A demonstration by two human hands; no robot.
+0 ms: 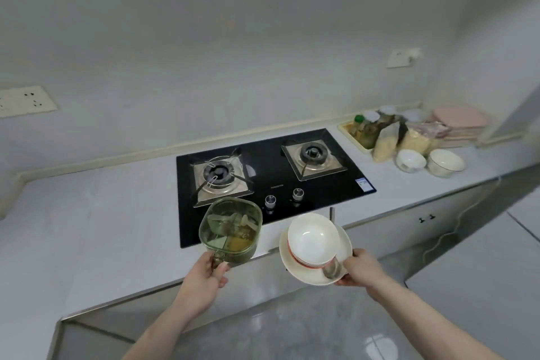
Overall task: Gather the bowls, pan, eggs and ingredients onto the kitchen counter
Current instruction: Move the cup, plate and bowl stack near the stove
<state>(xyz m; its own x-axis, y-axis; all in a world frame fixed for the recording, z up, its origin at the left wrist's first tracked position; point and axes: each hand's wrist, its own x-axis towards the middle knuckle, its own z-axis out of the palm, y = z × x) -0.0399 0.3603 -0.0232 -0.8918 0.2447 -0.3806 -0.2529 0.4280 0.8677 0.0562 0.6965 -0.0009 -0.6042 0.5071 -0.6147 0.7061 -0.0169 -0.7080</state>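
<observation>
at the lower centre of the frame, two bare forearms reach toward the white table. the left hand curls its fingers and thumb round the handle of a green translucent seasoning box, a rounded-square container split into compartments, with small scoops inside and a yellow powder in one section. the box is tilted and hangs over the front edge of the table, overlapping the lower left corner of the black glass gas hob. the right hand pinches the rim of a cream plate, thumb on top and fingers underneath. on the plate sits a stack of white bowls with a red band round the outside, and a metal spoon lies on the plate just beside the stack, close to the thumb. the plate is tipped and held at the table's front edge, just right of the seasoning box.

the hob has two burners and two round knobs at its front. at the right of the frame, on the table, stand two more white bowls side by side. behind them are bags of pale dried food, a yellow tray of bottles and a pink stack against the wall; what it is i cannot tell. a wall socket sits at the left edge.
</observation>
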